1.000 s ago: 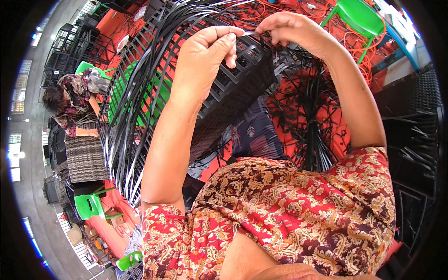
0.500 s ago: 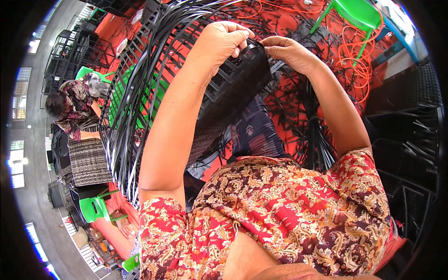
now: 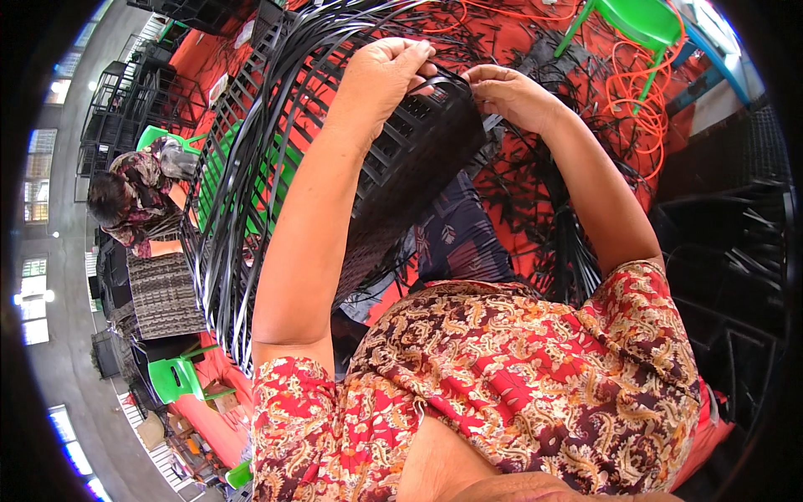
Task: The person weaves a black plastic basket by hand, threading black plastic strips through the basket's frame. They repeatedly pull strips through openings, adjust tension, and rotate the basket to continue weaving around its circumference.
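Observation:
A dark woven piece [image 3: 422,163] of flat black plastic strips stands tilted in front of me, its upper right corner between my hands. My left hand [image 3: 386,79] is above its top edge, thumb and fingers pinched together on a black strip. At the corner, my right hand [image 3: 514,96] has its thumb and forefinger closed on the same looped strip [image 3: 452,77]; its other fingers curl behind the corner. Long loose black strips [image 3: 268,100] fan out from the piece's open lattice on the left and hang down. The fingertips partly hide the strip's ends.
Strip offcuts litter the red floor [image 3: 514,205]. At upper right are a green chair [image 3: 640,25] and tangled orange cord [image 3: 636,109]. A bundle of black strips [image 3: 569,243] lies below my right forearm. On the left, a co-worker [image 3: 138,197] bends over a woven panel [image 3: 167,293] near another green chair [image 3: 174,376].
My left hand has shifted slightly left, away from the corner, and the strip between my hands now shows as a longer loop. My right hand stays at the corner.

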A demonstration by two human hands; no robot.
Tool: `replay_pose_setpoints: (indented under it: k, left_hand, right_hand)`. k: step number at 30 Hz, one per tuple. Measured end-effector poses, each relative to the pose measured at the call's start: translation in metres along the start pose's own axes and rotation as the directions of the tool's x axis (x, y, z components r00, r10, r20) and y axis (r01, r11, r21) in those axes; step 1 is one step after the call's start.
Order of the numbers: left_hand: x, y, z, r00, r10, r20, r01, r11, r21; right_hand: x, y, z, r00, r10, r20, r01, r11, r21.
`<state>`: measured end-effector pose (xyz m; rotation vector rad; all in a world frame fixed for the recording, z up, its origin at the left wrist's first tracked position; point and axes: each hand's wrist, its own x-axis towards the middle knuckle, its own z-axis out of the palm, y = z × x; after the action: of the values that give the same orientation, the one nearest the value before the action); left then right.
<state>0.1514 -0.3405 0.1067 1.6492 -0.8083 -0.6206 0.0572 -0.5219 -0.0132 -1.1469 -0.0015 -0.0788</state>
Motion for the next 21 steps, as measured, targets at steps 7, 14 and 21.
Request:
replay_pose_setpoints:
  k: [7,14,21]
  left_hand:
    - [-0.011,0.013,0.001,0.998,0.067,-0.014,-0.063,0.979,0.191]
    - [-0.028,-0.001,-0.005,0.975,0.084,-0.205,-0.106,0.989,-0.100]
    - [-0.056,0.011,-0.012,0.955,0.115,-0.275,-0.182,0.956,-0.232]
  right_hand:
    - [-0.009,-0.007,0.005,1.000,0.005,-0.029,-0.011,0.975,-0.223]
    - [-0.015,-0.011,0.003,0.994,-0.108,-0.003,0.108,0.994,0.031]
    - [-0.011,-0.028,0.021,0.959,-0.256,0.120,0.282,0.895,-0.345]
